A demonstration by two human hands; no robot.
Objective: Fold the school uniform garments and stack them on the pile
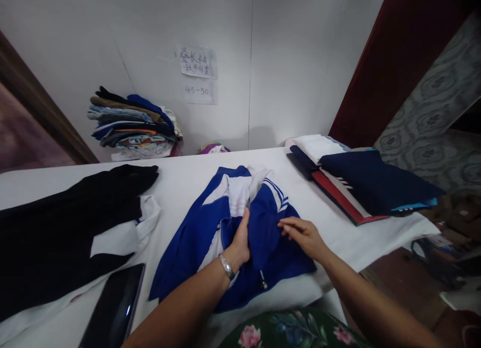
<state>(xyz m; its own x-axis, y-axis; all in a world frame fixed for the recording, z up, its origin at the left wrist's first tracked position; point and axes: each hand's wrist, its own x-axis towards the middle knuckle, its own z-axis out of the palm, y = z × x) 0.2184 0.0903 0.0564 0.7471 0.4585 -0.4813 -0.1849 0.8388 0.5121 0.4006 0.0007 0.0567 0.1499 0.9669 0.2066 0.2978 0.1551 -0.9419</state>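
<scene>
A blue and white zip jacket (pixel 199 238) lies spread on the table, its front partly open and a zip pull hanging near the lower edge. My left hand (pixel 240 243), with a silver bracelet at the wrist, grips the jacket by the sleeve. The thumb points up and the other fingers are hidden by the cloth. Close to that blue sleeve (pixel 263 225), which has white stripes, is my right hand (pixel 304 235). Its fingers are loosely bent and apart, the tips at the edge of the sleeve.
On the left of the white table (pixel 176 188) lie a black garment (pixel 67 228) and a dark phone or tablet (pixel 114 305). A tall stack of folded clothes (pixel 133 122) stands by the wall. Folded dark garments (pixel 376 180) lie at the right. Handwritten paper signs (pixel 198 62) hang above.
</scene>
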